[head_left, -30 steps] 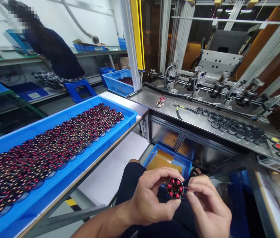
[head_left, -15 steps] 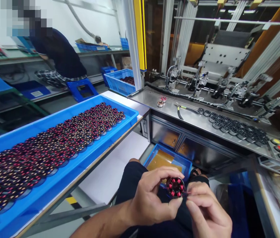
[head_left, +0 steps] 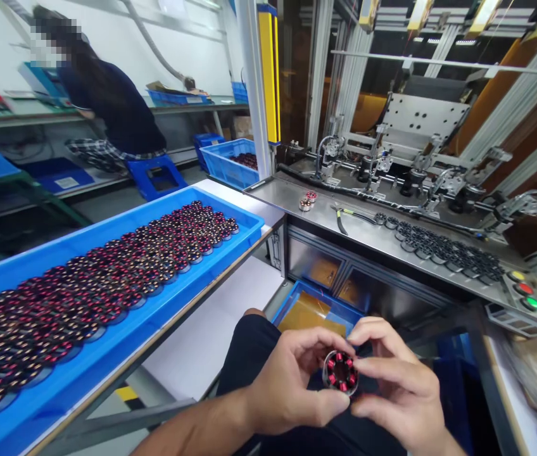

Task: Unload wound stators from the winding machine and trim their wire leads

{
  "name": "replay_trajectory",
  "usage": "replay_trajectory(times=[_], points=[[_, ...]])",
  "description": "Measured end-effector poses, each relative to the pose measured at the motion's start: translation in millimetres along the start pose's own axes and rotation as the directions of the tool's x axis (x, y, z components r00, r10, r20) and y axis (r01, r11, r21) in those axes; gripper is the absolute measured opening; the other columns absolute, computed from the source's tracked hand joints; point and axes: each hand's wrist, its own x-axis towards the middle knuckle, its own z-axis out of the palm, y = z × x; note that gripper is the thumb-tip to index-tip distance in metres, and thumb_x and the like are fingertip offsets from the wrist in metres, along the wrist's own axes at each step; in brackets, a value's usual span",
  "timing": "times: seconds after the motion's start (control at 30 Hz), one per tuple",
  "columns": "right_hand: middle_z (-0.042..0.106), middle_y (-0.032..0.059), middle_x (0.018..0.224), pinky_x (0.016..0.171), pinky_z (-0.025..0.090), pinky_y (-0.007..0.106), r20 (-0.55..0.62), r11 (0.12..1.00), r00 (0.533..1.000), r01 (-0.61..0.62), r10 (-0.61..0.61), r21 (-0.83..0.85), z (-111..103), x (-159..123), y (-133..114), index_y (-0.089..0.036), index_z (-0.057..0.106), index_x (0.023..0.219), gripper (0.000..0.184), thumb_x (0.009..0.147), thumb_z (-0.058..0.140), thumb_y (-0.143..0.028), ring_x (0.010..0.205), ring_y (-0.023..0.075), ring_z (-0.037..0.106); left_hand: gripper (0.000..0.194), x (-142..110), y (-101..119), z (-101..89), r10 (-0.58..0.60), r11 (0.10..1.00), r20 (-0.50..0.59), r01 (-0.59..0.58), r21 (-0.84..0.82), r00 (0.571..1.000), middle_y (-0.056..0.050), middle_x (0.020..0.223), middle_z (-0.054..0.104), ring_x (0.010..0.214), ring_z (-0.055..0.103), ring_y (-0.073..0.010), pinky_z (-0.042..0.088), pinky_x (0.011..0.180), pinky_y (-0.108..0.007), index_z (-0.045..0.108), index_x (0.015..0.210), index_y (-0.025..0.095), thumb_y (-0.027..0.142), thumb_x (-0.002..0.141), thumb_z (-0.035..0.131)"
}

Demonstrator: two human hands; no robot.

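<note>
A wound motor stator [head_left: 340, 372], a ring with red coils around a dark centre, is held above my lap. My left hand [head_left: 292, 380] grips it from the left, thumb along the lower rim and index finger over the top. On the opposite side, my right hand [head_left: 399, 380] has its fingertips against the right rim, with the thumb low near the edge. Whether a wire lies between the right fingers cannot be made out.
A long blue tray [head_left: 244, 231] of wound stators stands left. On the metal bench lie two loose stators [head_left: 307, 201], green-handled cutters [head_left: 342, 220] and rows of dark stator cores [head_left: 444, 247]. Machine fixtures [head_left: 415, 177] stand behind. A blue bin [head_left: 292, 304] sits below; a seated co-worker [head_left: 111, 107] is far left.
My right hand has moved up and inward, from pinching thin wires beside the stator to touching its right rim. The stator has shifted slightly right and down in view.
</note>
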Motion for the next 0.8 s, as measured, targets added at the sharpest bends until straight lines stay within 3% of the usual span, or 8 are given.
replay_trajectory(times=[0.17, 0.23, 0.37, 0.43, 0.5, 0.6, 0.7, 0.8], points=[[0.065, 0.0086, 0.111, 0.077, 0.056, 0.044, 0.106, 0.995, 0.99, 0.096, -0.094, -0.01, -3, 11, -4, -0.032, 0.071, 0.115, 0.029, 0.087, 0.071, -0.028, 0.098, 0.0231, 0.06, 0.04, 3, 3, 2.3, -0.143, 0.986, 0.051, 0.147, -0.083, 0.988, -0.002, 0.083, 0.075, 0.074, 0.065, -0.0096, 0.048, 0.071, -0.017, 0.074, 0.093, 0.014, 0.0, 0.056, 0.077], [0.066, 0.007, 0.107, 0.074, 0.057, 0.04, 0.069, 0.986, 0.989, 0.134, -0.127, -0.1, -2, 9, -6, -0.032, 0.073, 0.11, 0.025, 0.088, 0.07, -0.022, 0.094, 0.0211, 0.062, 0.036, 5, 3, 1.6, -0.172, 0.976, 0.067, 0.179, -0.124, 0.983, -0.004, 0.082, 0.075, 0.073, 0.066, -0.0106, 0.049, 0.069, -0.018, 0.074, 0.093, 0.014, 0.006, 0.059, 0.081], [0.069, 0.0028, 0.088, 0.069, 0.056, 0.036, -0.125, 0.891, 0.958, 0.187, -0.259, -0.413, 6, -1, -14, -0.033, 0.075, 0.101, 0.026, 0.086, 0.068, -0.012, 0.081, 0.018, 0.063, 0.041, 6, 2, 2.4, -0.167, 0.97, 0.044, 0.172, -0.173, 0.985, -0.006, 0.085, 0.075, 0.072, 0.067, -0.0119, 0.052, 0.071, -0.02, 0.073, 0.097, 0.014, 0.02, 0.06, 0.09], [0.069, 0.0018, 0.08, 0.067, 0.056, 0.036, -0.217, 0.836, 0.926, 0.154, -0.308, -0.527, 12, -7, -16, -0.032, 0.075, 0.1, 0.025, 0.085, 0.068, -0.012, 0.077, 0.0182, 0.063, 0.041, 6, 0, 5.4, -0.048, 0.99, 0.026, 0.051, -0.133, 0.999, -0.007, 0.092, 0.075, 0.076, 0.068, -0.0121, 0.053, 0.073, -0.02, 0.073, 0.1, 0.016, 0.019, 0.062, 0.089], [0.067, 0.0018, 0.077, 0.065, 0.055, 0.035, -0.3, 0.822, 0.897, 0.112, -0.326, -0.558, 21, -13, -16, -0.028, 0.075, 0.102, 0.024, 0.085, 0.068, -0.013, 0.074, 0.018, 0.062, 0.044, 6, -3, 8.9, 0.168, 0.986, 0.0, -0.168, -0.014, 0.986, -0.006, 0.102, 0.074, 0.086, 0.069, -0.0136, 0.054, 0.078, -0.021, 0.072, 0.105, 0.02, 0.009, 0.064, 0.085], [0.067, 0.0028, 0.078, 0.061, 0.052, 0.032, -0.425, 0.874, 0.849, 0.084, -0.314, -0.478, 37, -19, -12, -0.022, 0.073, 0.103, 0.023, 0.085, 0.065, -0.009, 0.073, 0.0169, 0.061, 0.058, 6, -6, 12.5, 0.452, 0.875, -0.021, -0.439, 0.207, 0.892, -0.005, 0.109, 0.072, 0.098, 0.068, -0.0166, 0.055, 0.084, -0.022, 0.07, 0.112, 0.025, -0.003, 0.062, 0.08], [0.064, 0.0033, 0.08, 0.061, 0.05, 0.03, -0.552, 0.941, 0.813, -0.019, -0.182, -0.338, 54, -21, -9, -0.019, 0.07, 0.097, 0.022, 0.084, 0.062, -0.003, 0.073, 0.0161, 0.061, 0.061, 5, -12, 13.7, 0.552, 0.795, -0.022, -0.518, 0.316, 0.834, -0.005, 0.111, 0.071, 0.102, 0.067, -0.0175, 0.056, 0.086, -0.023, 0.067, 0.115, 0.026, -0.003, 0.063, 0.08], [0.058, 0.0026, 0.076, 0.057, 0.048, 0.026, -0.639, 0.976, 0.769, -0.133, -0.009, -0.173, 63, -18, -9, -0.019, 0.064, 0.087, 0.015, 0.089, 0.057, -0.006, 0.07, 0.0144, 0.058, 0.056, 2, -18, 13.5, 0.557, 0.79, -0.049, -0.511, 0.338, 0.829, -0.005, 0.115, 0.07, 0.108, 0.066, -0.0182, 0.055, 0.092, -0.025, 0.067, 0.114, 0.027, -0.001, 0.067, 0.08]])
